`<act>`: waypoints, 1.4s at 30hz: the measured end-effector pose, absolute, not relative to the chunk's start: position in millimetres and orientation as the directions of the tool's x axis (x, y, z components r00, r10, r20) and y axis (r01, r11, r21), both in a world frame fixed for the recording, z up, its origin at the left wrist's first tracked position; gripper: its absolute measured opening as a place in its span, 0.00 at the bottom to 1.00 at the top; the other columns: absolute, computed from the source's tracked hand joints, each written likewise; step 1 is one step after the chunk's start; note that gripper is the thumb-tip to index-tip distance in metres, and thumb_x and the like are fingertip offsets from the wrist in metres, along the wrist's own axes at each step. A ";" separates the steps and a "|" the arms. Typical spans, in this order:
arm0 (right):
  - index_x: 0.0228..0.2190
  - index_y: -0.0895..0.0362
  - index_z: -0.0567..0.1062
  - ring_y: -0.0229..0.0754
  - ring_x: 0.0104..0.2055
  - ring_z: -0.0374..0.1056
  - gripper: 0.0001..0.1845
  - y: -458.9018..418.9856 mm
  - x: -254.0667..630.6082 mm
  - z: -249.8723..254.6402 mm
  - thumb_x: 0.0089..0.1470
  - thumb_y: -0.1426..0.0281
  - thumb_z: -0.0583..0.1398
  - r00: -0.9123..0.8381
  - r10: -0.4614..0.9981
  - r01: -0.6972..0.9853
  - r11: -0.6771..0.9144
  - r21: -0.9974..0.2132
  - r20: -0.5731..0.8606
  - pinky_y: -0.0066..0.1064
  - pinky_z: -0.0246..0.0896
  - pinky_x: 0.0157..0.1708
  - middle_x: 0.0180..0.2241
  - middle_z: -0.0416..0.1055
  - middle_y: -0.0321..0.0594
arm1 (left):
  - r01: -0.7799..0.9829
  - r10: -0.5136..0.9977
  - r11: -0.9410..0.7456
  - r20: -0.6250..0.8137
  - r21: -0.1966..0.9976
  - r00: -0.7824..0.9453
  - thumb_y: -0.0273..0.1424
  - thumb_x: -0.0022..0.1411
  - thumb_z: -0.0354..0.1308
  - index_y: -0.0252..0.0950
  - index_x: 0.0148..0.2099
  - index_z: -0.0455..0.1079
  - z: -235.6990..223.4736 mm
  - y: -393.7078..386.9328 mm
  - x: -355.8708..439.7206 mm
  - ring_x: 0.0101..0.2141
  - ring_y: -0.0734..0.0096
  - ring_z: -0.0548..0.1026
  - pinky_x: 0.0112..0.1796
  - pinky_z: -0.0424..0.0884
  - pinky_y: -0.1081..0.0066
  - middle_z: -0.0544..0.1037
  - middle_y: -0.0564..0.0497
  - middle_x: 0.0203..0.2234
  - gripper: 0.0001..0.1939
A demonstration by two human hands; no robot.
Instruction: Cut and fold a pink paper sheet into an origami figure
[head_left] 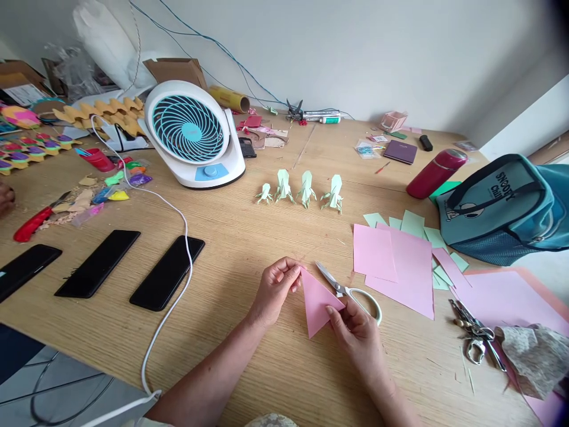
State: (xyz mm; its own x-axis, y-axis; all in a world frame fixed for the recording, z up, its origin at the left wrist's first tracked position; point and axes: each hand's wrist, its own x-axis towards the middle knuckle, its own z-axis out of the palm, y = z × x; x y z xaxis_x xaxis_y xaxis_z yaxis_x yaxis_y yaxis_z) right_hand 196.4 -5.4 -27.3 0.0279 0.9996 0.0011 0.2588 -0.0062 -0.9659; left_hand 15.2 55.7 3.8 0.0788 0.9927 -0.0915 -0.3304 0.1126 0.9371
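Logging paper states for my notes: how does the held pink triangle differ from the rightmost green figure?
The triangle is pink; the figure is pale green. The triangle looks flat, while the figure is three-dimensional and spindly below. The triangle is held in the left hand and right hand; the figure rests on the table, with no hand on it. Both look like folded paper.

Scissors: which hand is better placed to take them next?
Probably the right hand: it is beside the handles of the scissors, while the left hand is nearer the blade tips. Both hold the pink triangle.
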 end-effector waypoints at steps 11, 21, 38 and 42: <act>0.29 0.57 0.71 0.38 0.26 0.58 0.12 -5.0 192.7 -9.5 0.59 0.62 0.60 -0.111 0.993 0.309 -0.008 -0.951 -0.045 0.28 0.53 0.25 0.25 0.65 0.35 | -0.500 0.977 0.191 -0.213 0.844 0.014 0.38 0.52 0.70 0.33 0.29 0.70 3.4 59.7 15.3 0.22 0.82 0.63 0.22 0.59 0.81 0.69 0.56 0.21 0.15; 0.39 0.58 0.74 0.41 0.29 0.66 0.15 -4.7 193.8 -2.9 0.63 0.59 0.56 -0.200 0.978 0.183 -0.028 -0.983 -0.065 0.30 0.60 0.29 0.29 0.72 0.40 | -0.591 0.964 0.212 -0.264 0.778 -0.002 0.39 0.50 0.72 0.34 0.31 0.69 -0.7 63.7 11.8 0.20 0.85 0.64 0.21 0.61 0.82 0.70 0.57 0.23 0.18; 0.42 0.57 0.73 0.43 0.31 0.68 0.16 -6.6 194.2 -2.2 0.64 0.59 0.54 -0.205 0.978 0.202 0.000 -0.979 -0.043 0.32 0.62 0.31 0.30 0.73 0.40 | -0.595 0.962 0.233 -0.273 0.770 0.024 0.39 0.49 0.72 0.33 0.32 0.68 1.8 62.9 13.5 0.20 0.85 0.68 0.22 0.64 0.82 0.76 0.55 0.27 0.19; 0.41 0.56 0.74 0.42 0.29 0.67 0.14 -7.4 192.5 -4.7 0.65 0.61 0.53 -0.177 0.984 0.300 0.068 -0.952 0.015 0.30 0.59 0.28 0.28 0.71 0.39 | -0.604 0.963 0.237 -0.266 0.761 0.043 0.38 0.51 0.71 0.33 0.32 0.68 0.0 62.9 13.6 0.20 0.85 0.68 0.21 0.62 0.82 0.76 0.55 0.27 0.18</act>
